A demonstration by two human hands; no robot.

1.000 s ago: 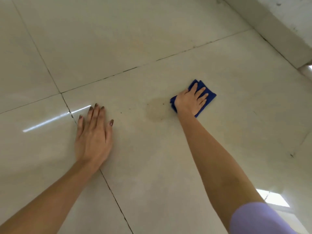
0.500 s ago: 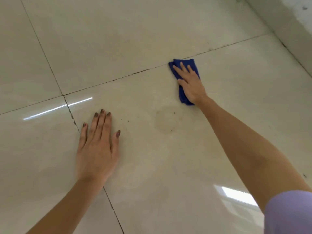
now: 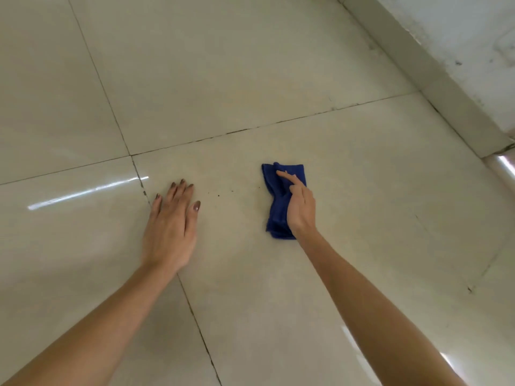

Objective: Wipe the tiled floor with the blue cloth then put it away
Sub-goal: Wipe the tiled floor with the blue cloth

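Observation:
A bunched blue cloth (image 3: 274,215) lies on the glossy cream tiled floor (image 3: 278,79) near the middle of the view. My right hand (image 3: 299,206) presses down on the cloth's right side, fingers stretched over it toward its far end. Left of it, my left hand (image 3: 171,227) rests flat on the floor with fingers together, holding nothing. A few dark specks (image 3: 218,195) dot the tile between the two hands.
A pale skirting board (image 3: 434,79) and a scuffed white wall (image 3: 473,32) run along the right side. Dark grout lines (image 3: 250,129) cross the floor. Bright light reflections show on the tiles at left and lower right.
My right hand has drawn the cloth back toward me, away from the grout line it was near half a second ago. The cloth looks more bunched. My left hand stays planted.

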